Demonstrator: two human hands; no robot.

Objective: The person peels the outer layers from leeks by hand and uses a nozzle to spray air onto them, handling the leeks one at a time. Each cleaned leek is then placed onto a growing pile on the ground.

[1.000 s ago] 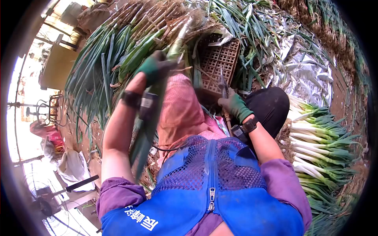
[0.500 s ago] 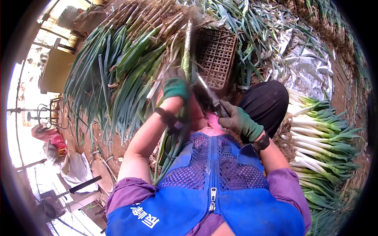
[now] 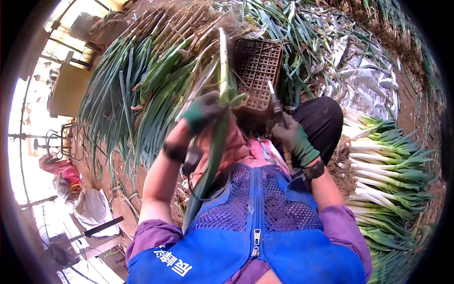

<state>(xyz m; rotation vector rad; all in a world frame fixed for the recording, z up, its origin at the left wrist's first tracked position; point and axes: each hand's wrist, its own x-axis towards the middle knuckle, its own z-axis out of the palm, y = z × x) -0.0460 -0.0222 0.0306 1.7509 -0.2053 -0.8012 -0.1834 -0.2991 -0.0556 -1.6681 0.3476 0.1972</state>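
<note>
My left hand [image 3: 206, 110], in a dirty green-and-grey glove, is closed around a leek [image 3: 224, 64]. The leek's roots point away from me, and its green leaves hang toward my lap. A loose leaf sticks out to the right beside my fingers. In my right hand [image 3: 295, 140], also gloved, is an air blow gun [image 3: 276, 103] with a pale nozzle tip. Its nozzle points up and slightly left, apart from the leek. What looks like a hose runs below that hand.
Untrimmed leeks [image 3: 137, 90] are heaped at the left. A brown plastic crate [image 3: 257, 71] stands ahead, with leaf scraps [image 3: 293, 42] behind it. Cleaned leeks [image 3: 378, 165] lie stacked at the right, near white sheeting [image 3: 369, 80]. A fan [image 3: 59, 248] stands at lower left.
My left hand has shifted slightly left and down the leek. The blow gun has swung right, away from the leek, and now points more upward. A leaf now sticks out from the stalk.
</note>
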